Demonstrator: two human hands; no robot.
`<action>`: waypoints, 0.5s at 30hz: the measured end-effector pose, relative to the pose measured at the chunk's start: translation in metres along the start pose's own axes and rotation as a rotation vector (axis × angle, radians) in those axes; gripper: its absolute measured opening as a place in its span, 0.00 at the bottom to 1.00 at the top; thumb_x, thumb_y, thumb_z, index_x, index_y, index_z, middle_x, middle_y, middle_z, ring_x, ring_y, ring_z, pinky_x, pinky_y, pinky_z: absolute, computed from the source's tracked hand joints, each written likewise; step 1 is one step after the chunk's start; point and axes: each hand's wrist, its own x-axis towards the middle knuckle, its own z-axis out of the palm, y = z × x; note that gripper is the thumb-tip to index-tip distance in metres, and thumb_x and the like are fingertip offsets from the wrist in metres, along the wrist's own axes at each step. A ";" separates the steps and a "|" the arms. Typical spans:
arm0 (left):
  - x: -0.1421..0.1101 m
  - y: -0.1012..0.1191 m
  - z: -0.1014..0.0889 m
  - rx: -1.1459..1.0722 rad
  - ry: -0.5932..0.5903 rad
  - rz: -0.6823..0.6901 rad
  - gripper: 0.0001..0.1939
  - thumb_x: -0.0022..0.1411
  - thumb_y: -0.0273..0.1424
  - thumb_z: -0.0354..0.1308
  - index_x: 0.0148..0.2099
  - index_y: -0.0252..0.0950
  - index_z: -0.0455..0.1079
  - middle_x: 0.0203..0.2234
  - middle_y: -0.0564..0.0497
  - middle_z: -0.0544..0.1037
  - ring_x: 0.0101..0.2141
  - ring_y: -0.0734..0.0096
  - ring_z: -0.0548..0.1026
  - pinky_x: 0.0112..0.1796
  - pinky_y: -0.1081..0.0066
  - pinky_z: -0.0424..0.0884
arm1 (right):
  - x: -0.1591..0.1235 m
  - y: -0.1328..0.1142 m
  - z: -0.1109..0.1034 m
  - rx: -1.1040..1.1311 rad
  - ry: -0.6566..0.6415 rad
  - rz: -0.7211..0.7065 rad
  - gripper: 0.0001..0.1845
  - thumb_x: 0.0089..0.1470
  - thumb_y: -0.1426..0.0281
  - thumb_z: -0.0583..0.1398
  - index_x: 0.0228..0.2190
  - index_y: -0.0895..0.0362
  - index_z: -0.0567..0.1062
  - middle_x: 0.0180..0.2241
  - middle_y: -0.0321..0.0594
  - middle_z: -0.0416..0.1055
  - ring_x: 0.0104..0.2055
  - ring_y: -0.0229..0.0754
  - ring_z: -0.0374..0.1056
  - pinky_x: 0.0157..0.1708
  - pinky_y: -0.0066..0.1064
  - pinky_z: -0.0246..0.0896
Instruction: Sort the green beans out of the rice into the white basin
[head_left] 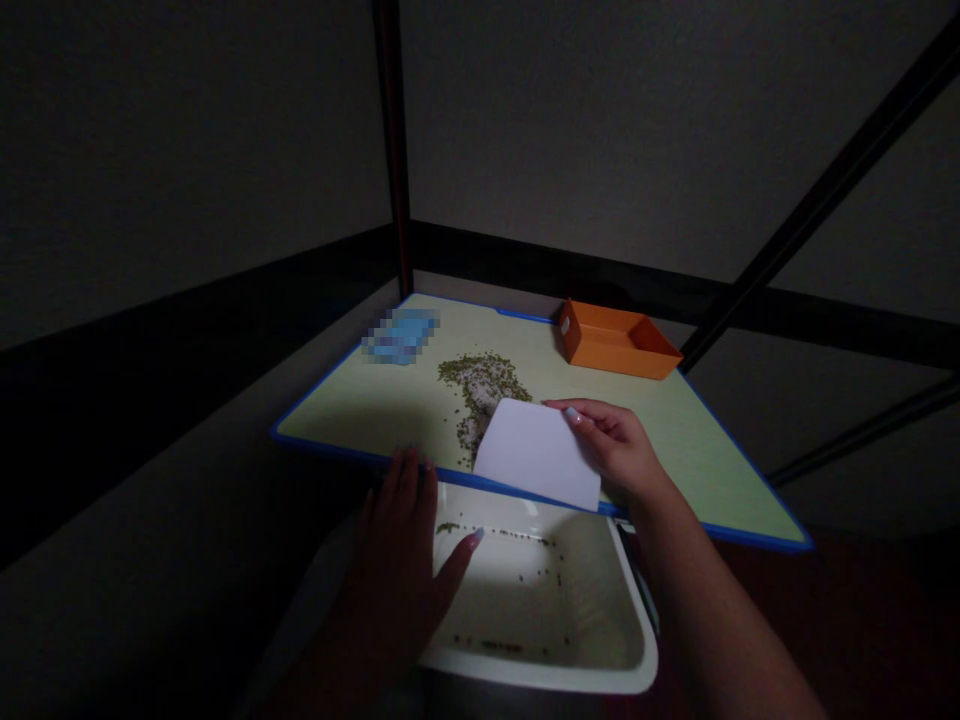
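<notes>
My right hand (619, 440) grips the right side of a flat white scraper-like sheet (536, 450), thumb on top, over the near part of the table. To the left of the sheet, and partly behind it, lies a loose pile of small green and pale grains (484, 380). Fingers stretched, my left hand (409, 520) reaches over the left side of a white basin (592, 675), with its fingertips at the table's blue front edge. Scattered dark and green bits lie on the basin's floor, just below that edge.
The pale green table (645, 480) has a blue rim. An orange open tray (619, 358) stands at its back right. A blurred blue item (403, 336) lies at the back left. Dark walls enclose the table's back and left sides.
</notes>
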 end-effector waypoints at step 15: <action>-0.001 0.000 0.002 -0.020 -0.029 -0.022 0.35 0.66 0.49 0.44 0.64 0.27 0.60 0.66 0.28 0.59 0.67 0.41 0.56 0.57 0.41 0.67 | 0.001 -0.002 0.002 -0.087 0.027 -0.047 0.26 0.50 0.48 0.64 0.37 0.57 0.84 0.33 0.44 0.81 0.27 0.40 0.67 0.25 0.29 0.57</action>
